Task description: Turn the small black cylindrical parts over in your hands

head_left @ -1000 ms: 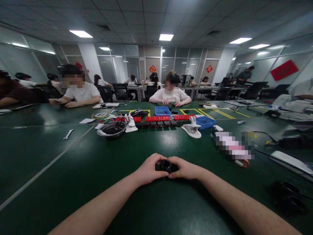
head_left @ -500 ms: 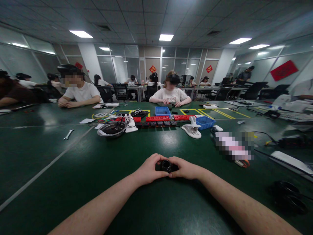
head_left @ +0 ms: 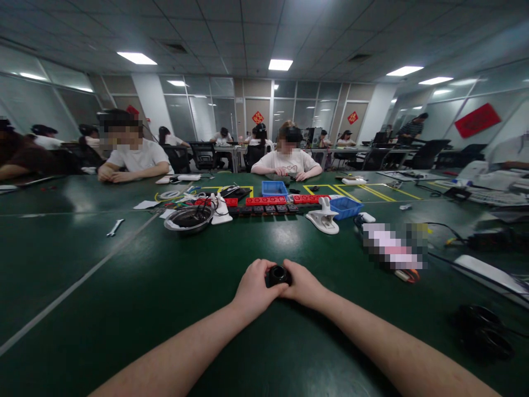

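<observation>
Your fingers (head_left: 261, 266) and thumbs curl around a small black cylindrical piece (head_left: 279, 274), its round opening facing up toward you; your left hand (head_left: 253, 289) grips one side, thumb laid across the front, while your right hand (head_left: 303, 284) closes on the other, some of its fingertips hidden. The piece sits between your palms, low over the green table (head_left: 198, 298); whether it touches the surface cannot be told. Beyond your hands stand a white clip (head_left: 324, 219), a round bowl (head_left: 198, 223) holding something dark, and red power strips (head_left: 265, 200) near two blue trays (head_left: 346, 208). To your left lies a wrench (head_left: 115, 227); to your right, dark round objects (head_left: 483, 331). Across the table sits a co-worker in a pale shirt (head_left: 305, 161).
</observation>
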Demonstrator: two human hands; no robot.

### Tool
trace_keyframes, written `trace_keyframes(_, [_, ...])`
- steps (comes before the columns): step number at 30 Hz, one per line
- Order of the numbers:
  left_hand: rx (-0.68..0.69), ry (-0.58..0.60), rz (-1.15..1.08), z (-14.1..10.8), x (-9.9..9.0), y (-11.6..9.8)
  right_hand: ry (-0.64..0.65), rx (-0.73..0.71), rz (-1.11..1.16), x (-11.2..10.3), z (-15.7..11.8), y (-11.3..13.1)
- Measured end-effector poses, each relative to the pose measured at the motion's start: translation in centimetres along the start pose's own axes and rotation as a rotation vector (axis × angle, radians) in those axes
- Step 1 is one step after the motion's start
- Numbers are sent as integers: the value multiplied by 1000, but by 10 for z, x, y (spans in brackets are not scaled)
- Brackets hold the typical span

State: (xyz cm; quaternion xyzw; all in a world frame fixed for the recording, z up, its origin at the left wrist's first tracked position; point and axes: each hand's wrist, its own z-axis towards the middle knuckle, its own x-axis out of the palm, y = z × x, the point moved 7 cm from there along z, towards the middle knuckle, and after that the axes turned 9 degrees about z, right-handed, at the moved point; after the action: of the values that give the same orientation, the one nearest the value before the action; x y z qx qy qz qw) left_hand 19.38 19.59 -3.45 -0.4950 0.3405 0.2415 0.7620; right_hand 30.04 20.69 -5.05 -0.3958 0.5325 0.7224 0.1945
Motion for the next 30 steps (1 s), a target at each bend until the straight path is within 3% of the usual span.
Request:
trace_keyframes(2, [-24, -40, 18, 1, -1, 2, -85, 26, -158, -1, -2, 4])
trace_keyframes(5, [13, -8, -14, 3, -2, 0, -110, 11, -249, -3, -4, 9])
trace_keyframes(8, [100, 128, -92, 3, -3, -4, -34, -113, -76, -4, -6, 12])
trace_keyframes(11, [157, 251, -136, 2, -3, -6, 146, -207, 171, -4, -8, 14])
trace_keyframes(15, [177, 293, -155, 2, -4, -7, 327, -205, 327, -5, -9, 14])
trace_keyframes(30, [168, 311, -168, 4, -1, -5, 358, -203, 369, -4, -6, 9])
